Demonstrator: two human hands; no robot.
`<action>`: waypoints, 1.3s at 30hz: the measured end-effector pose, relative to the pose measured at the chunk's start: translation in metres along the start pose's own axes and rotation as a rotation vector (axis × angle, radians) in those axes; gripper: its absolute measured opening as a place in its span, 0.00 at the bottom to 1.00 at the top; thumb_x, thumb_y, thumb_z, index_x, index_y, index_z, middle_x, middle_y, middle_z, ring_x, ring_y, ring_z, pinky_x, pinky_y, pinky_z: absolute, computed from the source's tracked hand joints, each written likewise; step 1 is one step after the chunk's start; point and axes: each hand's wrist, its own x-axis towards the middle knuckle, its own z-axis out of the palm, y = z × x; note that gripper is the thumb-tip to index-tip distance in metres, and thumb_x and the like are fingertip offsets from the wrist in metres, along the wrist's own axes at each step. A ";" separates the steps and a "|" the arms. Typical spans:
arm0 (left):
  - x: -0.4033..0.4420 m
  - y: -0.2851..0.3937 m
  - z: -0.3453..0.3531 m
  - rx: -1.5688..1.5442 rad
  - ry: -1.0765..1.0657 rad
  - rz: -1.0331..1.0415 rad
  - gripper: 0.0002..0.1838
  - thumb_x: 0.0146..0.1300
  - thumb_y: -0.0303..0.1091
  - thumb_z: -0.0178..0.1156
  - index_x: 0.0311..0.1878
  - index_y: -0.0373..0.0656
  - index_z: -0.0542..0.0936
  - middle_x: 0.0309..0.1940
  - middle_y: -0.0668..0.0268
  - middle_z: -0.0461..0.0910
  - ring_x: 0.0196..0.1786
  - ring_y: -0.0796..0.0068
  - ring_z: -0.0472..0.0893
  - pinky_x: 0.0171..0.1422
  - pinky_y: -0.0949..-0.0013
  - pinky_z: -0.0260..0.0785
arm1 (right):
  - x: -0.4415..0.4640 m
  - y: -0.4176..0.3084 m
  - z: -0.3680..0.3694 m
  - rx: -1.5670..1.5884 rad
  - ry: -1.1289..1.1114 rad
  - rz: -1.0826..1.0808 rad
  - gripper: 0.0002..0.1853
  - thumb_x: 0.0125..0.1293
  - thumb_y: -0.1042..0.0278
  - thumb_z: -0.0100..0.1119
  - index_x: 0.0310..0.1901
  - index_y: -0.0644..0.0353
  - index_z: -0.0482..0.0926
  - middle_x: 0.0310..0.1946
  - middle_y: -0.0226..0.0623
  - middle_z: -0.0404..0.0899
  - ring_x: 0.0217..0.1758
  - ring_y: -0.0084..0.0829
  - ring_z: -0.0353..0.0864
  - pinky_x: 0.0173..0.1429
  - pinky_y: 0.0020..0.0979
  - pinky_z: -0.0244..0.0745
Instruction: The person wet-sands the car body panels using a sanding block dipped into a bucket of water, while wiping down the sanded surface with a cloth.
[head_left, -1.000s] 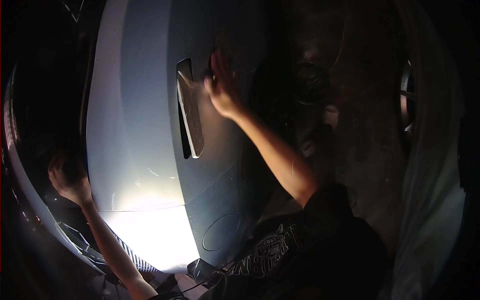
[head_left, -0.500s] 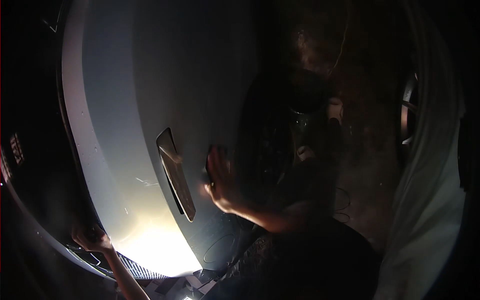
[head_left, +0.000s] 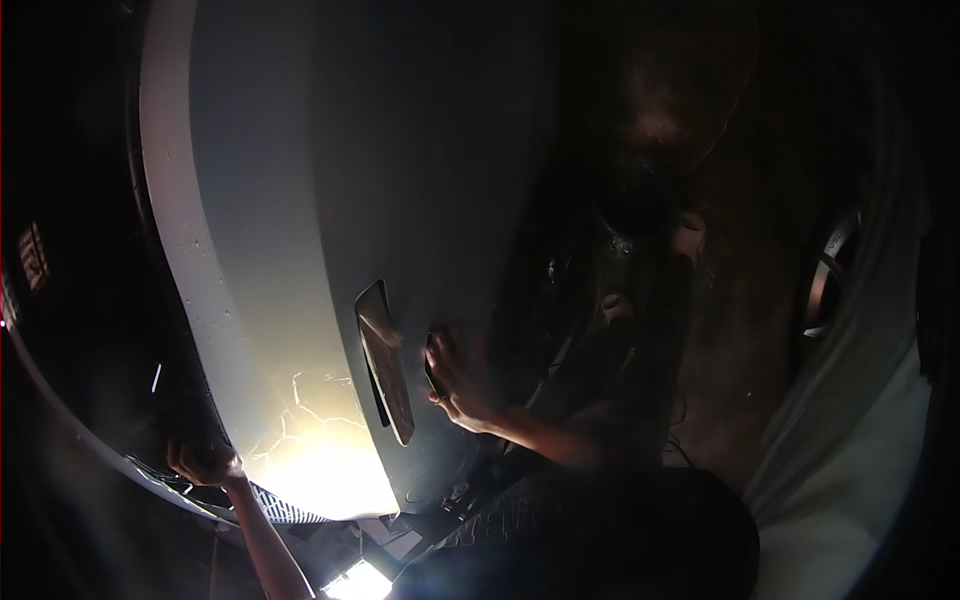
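Note:
A pale, curved car door panel (head_left: 255,250) fills the left and middle of the head view, with a recessed handle (head_left: 388,365) in it. Just to the right of the handle, my right hand (head_left: 465,390) is closed on a thin dark pad (head_left: 432,365), held against the panel's shadowed lower part. Deep shadow hides most of that pad. At the lower left, my left hand (head_left: 205,465) has its fingers curled beside the dark window edge. Whatever it grips, if anything, is lost in the dark.
A bright work lamp (head_left: 360,580) at the bottom lights the panel strongly, showing fine crack-like lines on it. Dark window glass (head_left: 90,330) lies to the left. A wheel (head_left: 830,275) and a pale draped sheet (head_left: 850,440) are at the right.
The view has shifted, and the panel and handle now appear farther right and slightly lower. My right hand has moved down beside the handle. More of the lamp shows.

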 end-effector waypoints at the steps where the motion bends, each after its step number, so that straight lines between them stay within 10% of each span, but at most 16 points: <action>1: -0.004 -0.003 0.000 -0.040 -0.006 -0.026 0.18 0.63 0.43 0.69 0.42 0.35 0.78 0.47 0.48 0.81 0.43 0.48 0.82 0.43 0.52 0.75 | 0.017 0.016 -0.004 -0.003 0.094 -0.047 0.40 0.63 0.56 0.64 0.73 0.66 0.63 0.77 0.57 0.50 0.83 0.59 0.41 0.78 0.70 0.29; 5: 0.005 0.004 0.001 -0.021 0.031 0.023 0.19 0.62 0.43 0.70 0.41 0.35 0.78 0.47 0.49 0.81 0.43 0.48 0.82 0.44 0.51 0.74 | 0.236 0.060 -0.152 0.130 0.600 -0.202 0.37 0.71 0.58 0.54 0.77 0.63 0.54 0.80 0.48 0.48 0.83 0.50 0.45 0.80 0.62 0.38; 8: -0.001 -0.002 -0.002 -0.007 0.002 -0.005 0.19 0.62 0.43 0.70 0.42 0.34 0.79 0.47 0.50 0.81 0.46 0.50 0.83 0.47 0.52 0.78 | 0.217 0.044 -0.148 -0.202 0.638 -0.242 0.37 0.70 0.58 0.57 0.76 0.63 0.57 0.80 0.47 0.50 0.83 0.50 0.47 0.79 0.63 0.38; 12: 0.000 -0.002 -0.003 -0.026 0.003 0.044 0.19 0.62 0.43 0.70 0.41 0.34 0.80 0.47 0.51 0.81 0.47 0.52 0.83 0.48 0.53 0.78 | 0.000 0.003 -0.003 0.020 0.024 -0.120 0.44 0.53 0.58 0.76 0.70 0.62 0.66 0.74 0.54 0.56 0.81 0.60 0.46 0.79 0.71 0.32; 19: 0.002 -0.002 0.006 -0.058 0.062 0.028 0.21 0.62 0.50 0.69 0.38 0.38 0.80 0.43 0.55 0.82 0.43 0.54 0.83 0.45 0.54 0.77 | 0.187 0.031 -0.125 0.075 0.466 -0.296 0.37 0.67 0.65 0.61 0.75 0.62 0.57 0.80 0.46 0.48 0.84 0.49 0.44 0.79 0.66 0.36; 25: -0.001 -0.005 0.006 -0.087 0.064 -0.013 0.19 0.63 0.48 0.69 0.39 0.38 0.82 0.44 0.55 0.82 0.46 0.55 0.83 0.49 0.54 0.77 | -0.039 0.006 0.044 0.091 0.156 -0.107 0.42 0.61 0.63 0.69 0.73 0.65 0.60 0.77 0.55 0.51 0.82 0.60 0.42 0.78 0.71 0.34; 31: 0.004 -0.006 0.015 -0.056 0.090 0.041 0.14 0.58 0.38 0.70 0.42 0.40 0.82 0.49 0.60 0.83 0.50 0.58 0.83 0.54 0.56 0.76 | 0.120 0.027 -0.063 -0.092 0.452 -0.228 0.41 0.65 0.59 0.65 0.76 0.60 0.57 0.81 0.45 0.47 0.84 0.47 0.45 0.77 0.70 0.32; 39: 0.007 -0.003 0.010 -0.111 0.102 0.021 0.12 0.53 0.33 0.71 0.40 0.43 0.82 0.49 0.63 0.83 0.51 0.60 0.82 0.54 0.57 0.74 | 0.006 0.003 0.021 -0.120 0.300 -0.111 0.38 0.69 0.57 0.60 0.76 0.60 0.59 0.81 0.48 0.45 0.84 0.48 0.41 0.78 0.67 0.38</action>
